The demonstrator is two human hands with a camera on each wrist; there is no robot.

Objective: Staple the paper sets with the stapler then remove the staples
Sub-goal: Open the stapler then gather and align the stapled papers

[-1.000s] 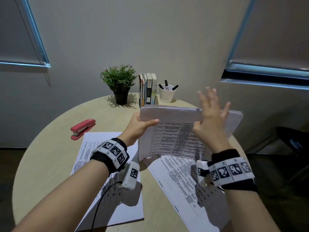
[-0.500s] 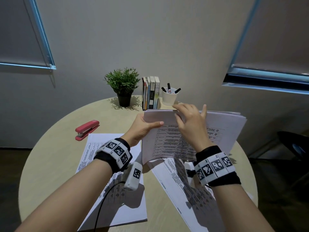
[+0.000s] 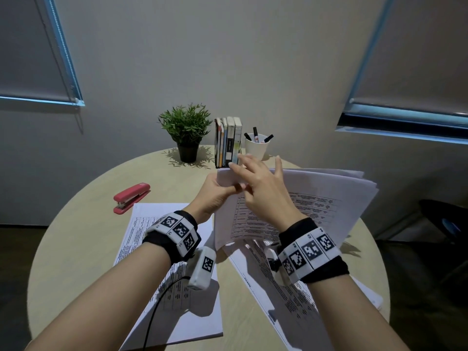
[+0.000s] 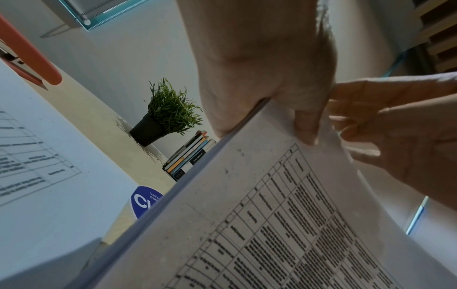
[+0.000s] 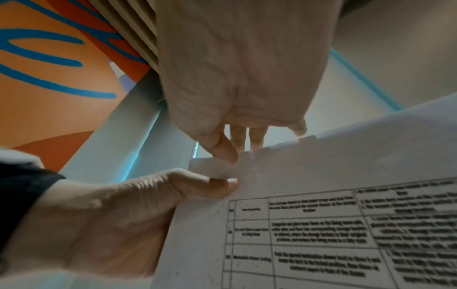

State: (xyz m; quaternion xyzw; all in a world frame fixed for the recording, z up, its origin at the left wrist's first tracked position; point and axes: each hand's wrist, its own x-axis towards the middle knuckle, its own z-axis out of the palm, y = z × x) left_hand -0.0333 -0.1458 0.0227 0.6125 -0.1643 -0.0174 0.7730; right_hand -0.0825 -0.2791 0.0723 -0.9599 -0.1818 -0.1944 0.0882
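Observation:
I hold a printed paper set [image 3: 316, 206] tilted up above the round table [image 3: 76, 249]. My left hand [image 3: 217, 191] grips its top left corner, thumb on the front. My right hand [image 3: 258, 183] sits right beside it at that corner: in the right wrist view the right thumb [image 5: 223, 154] presses the front of the paper [image 5: 321, 176] and the fingers reach behind the top edge. No staple is discernible. The red stapler [image 3: 131, 197] lies closed on the table to the left, away from both hands. Two more printed sets lie flat: one [image 3: 202, 320] under my left forearm, one [image 3: 286, 300] under my right wrist.
At the table's far edge stand a potted plant [image 3: 186, 130], a row of upright books [image 3: 228, 143] and a white cup of pens [image 3: 256, 146]. A wall is close behind them. A dark chair [image 3: 445, 224] is at the right.
My right hand, spread open over the middle of the sheet a second ago, has moved left to the top left corner next to the left thumb. The left hand keeps its grip.

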